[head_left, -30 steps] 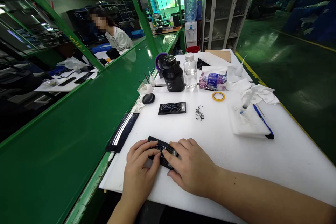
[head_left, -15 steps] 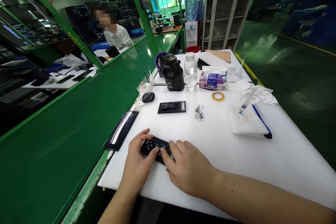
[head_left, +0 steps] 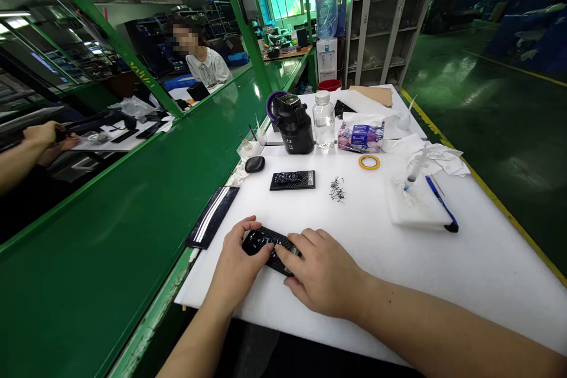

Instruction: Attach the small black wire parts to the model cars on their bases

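A dark, glossy rectangular piece with a carbon-like weave (head_left: 261, 239) lies tilted on the white table (head_left: 354, 260) near its front left. My left hand (head_left: 241, 263) grips its left end, with the fingers over the far edge and the thumb on top. From the right, my right hand (head_left: 319, 271) holds the other end, its index fingertip pressed on the surface beside my left thumb. A similar dark piece (head_left: 292, 180) lies farther back. To its right sits a small scatter of thin black bits (head_left: 337, 190).
Behind stand a black jug (head_left: 296, 127), a clear bottle (head_left: 324, 124) and a tissue pack (head_left: 361, 134). A tape roll (head_left: 369, 162) and a white foam pad (head_left: 416, 207) with a syringe lie right. Left are a green partition (head_left: 133, 207), a dark panel (head_left: 212, 217) and two people.
The view has shifted slightly. My right hand has shifted a little on the piece, and my left hand keeps its grip. At the far left, another person's hands have come into view.
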A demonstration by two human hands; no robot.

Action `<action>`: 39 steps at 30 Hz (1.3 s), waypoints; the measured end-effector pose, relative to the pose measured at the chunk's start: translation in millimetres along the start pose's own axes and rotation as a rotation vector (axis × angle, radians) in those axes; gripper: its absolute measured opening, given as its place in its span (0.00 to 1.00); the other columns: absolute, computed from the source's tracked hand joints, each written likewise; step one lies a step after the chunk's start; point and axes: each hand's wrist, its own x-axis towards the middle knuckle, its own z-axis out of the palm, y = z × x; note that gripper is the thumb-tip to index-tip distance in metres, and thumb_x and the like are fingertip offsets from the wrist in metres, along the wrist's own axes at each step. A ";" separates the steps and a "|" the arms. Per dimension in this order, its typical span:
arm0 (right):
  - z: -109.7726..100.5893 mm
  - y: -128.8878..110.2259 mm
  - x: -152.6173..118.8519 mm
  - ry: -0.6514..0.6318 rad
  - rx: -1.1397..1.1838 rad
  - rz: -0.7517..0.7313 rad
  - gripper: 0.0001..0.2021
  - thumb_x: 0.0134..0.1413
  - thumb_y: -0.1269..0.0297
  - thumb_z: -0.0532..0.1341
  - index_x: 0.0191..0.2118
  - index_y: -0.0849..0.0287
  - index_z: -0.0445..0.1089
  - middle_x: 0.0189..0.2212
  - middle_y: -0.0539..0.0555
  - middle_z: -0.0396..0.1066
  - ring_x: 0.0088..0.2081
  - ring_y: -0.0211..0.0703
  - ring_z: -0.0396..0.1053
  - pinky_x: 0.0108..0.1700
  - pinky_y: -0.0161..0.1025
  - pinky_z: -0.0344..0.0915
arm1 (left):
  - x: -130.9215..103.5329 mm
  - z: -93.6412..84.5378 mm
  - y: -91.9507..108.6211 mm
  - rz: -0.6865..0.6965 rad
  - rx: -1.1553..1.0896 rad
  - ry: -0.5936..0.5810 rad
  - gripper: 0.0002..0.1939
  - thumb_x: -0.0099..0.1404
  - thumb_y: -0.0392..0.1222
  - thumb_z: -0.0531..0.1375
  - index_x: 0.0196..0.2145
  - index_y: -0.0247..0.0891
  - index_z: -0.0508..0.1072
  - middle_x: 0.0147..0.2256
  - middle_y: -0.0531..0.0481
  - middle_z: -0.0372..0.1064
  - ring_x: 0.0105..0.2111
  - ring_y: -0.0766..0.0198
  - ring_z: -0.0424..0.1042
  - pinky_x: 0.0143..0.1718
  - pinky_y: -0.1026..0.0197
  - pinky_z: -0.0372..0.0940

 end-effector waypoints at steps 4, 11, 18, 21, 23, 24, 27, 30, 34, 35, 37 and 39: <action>-0.6 -2.3 0.3 -0.004 -0.008 0.011 0.24 0.63 0.60 0.61 0.62 0.62 0.64 0.51 0.63 0.67 0.46 0.55 0.61 0.46 0.50 0.62 | 5.3 -4.8 3.2 0.003 0.032 -0.049 0.22 0.55 0.49 0.63 0.47 0.42 0.69 0.61 0.42 0.62 0.61 0.46 0.62 0.64 0.40 0.52; -1.2 -3.2 2.5 -0.009 -0.043 0.016 0.23 0.63 0.61 0.61 0.61 0.61 0.65 0.49 0.62 0.67 0.46 0.55 0.62 0.44 0.49 0.62 | 17.9 -14.2 9.2 0.060 0.140 -0.152 0.23 0.54 0.50 0.64 0.47 0.41 0.70 0.59 0.41 0.65 0.60 0.44 0.63 0.63 0.40 0.55; -3.4 -4.9 2.2 -0.010 -0.084 0.015 0.22 0.63 0.61 0.61 0.60 0.60 0.65 0.48 0.61 0.68 0.46 0.54 0.63 0.45 0.49 0.63 | 19.4 -16.7 2.5 0.160 0.104 -0.202 0.23 0.59 0.49 0.62 0.51 0.45 0.69 0.62 0.44 0.61 0.63 0.46 0.60 0.64 0.41 0.54; -4.2 -5.3 2.9 -0.010 -0.114 0.003 0.21 0.64 0.59 0.61 0.59 0.60 0.65 0.47 0.61 0.68 0.45 0.54 0.63 0.44 0.49 0.64 | 18.6 -16.0 -4.4 0.118 -0.024 -0.177 0.20 0.61 0.50 0.61 0.50 0.45 0.70 0.63 0.44 0.61 0.63 0.46 0.60 0.64 0.41 0.53; -4.3 -5.6 3.7 -0.010 -0.134 0.006 0.21 0.63 0.59 0.61 0.59 0.61 0.65 0.46 0.61 0.68 0.45 0.54 0.63 0.44 0.49 0.65 | 18.6 -14.9 -6.3 0.100 -0.071 -0.171 0.19 0.61 0.50 0.62 0.49 0.44 0.71 0.62 0.43 0.62 0.63 0.46 0.60 0.64 0.40 0.52; -4.3 -5.7 4.1 -0.011 -0.141 0.008 0.21 0.63 0.59 0.62 0.58 0.61 0.65 0.46 0.61 0.68 0.45 0.54 0.63 0.44 0.49 0.65 | 18.7 -14.2 -6.1 0.102 -0.076 -0.169 0.19 0.61 0.50 0.62 0.49 0.44 0.71 0.62 0.43 0.62 0.63 0.46 0.60 0.65 0.40 0.52; -4.3 -6.1 4.8 -0.014 -0.149 0.009 0.21 0.63 0.58 0.62 0.58 0.60 0.66 0.45 0.60 0.69 0.44 0.54 0.63 0.43 0.49 0.65 | 18.7 -12.3 -2.7 0.121 -0.039 -0.152 0.19 0.60 0.49 0.62 0.48 0.43 0.71 0.62 0.43 0.63 0.63 0.46 0.60 0.66 0.40 0.49; -4.7 -6.8 4.5 -0.018 -0.155 0.011 0.21 0.64 0.57 0.61 0.58 0.60 0.65 0.45 0.60 0.69 0.45 0.54 0.63 0.44 0.48 0.65 | 18.1 -11.5 1.2 0.115 -0.005 -0.150 0.20 0.59 0.50 0.62 0.49 0.43 0.71 0.61 0.42 0.63 0.63 0.46 0.60 0.66 0.39 0.50; -5.7 -8.0 4.3 -0.025 -0.163 0.021 0.21 0.64 0.57 0.61 0.59 0.60 0.65 0.45 0.60 0.69 0.45 0.54 0.63 0.45 0.48 0.66 | 18.9 -12.7 2.8 0.124 0.017 -0.168 0.22 0.59 0.50 0.62 0.50 0.43 0.71 0.61 0.43 0.63 0.63 0.46 0.59 0.65 0.40 0.50; -6.0 -8.3 4.5 -0.027 -0.164 0.023 0.21 0.64 0.57 0.62 0.59 0.60 0.65 0.45 0.60 0.69 0.45 0.54 0.63 0.45 0.48 0.66 | 19.9 -13.4 2.8 0.126 0.023 -0.166 0.21 0.59 0.50 0.62 0.50 0.44 0.72 0.61 0.44 0.64 0.63 0.46 0.59 0.65 0.41 0.50; -6.7 -9.0 5.3 -0.031 -0.162 0.026 0.21 0.64 0.57 0.62 0.58 0.60 0.66 0.45 0.60 0.69 0.44 0.54 0.63 0.44 0.48 0.66 | 22.8 -15.1 2.8 0.088 0.036 -0.143 0.20 0.60 0.51 0.60 0.49 0.44 0.73 0.60 0.45 0.66 0.60 0.46 0.63 0.64 0.41 0.53; -7.2 -9.4 6.2 -0.032 -0.159 0.029 0.20 0.64 0.58 0.62 0.58 0.60 0.67 0.44 0.60 0.69 0.44 0.54 0.63 0.44 0.48 0.66 | 25.6 -16.8 3.5 0.006 0.059 -0.110 0.21 0.59 0.52 0.60 0.48 0.43 0.74 0.58 0.44 0.68 0.53 0.45 0.70 0.60 0.41 0.59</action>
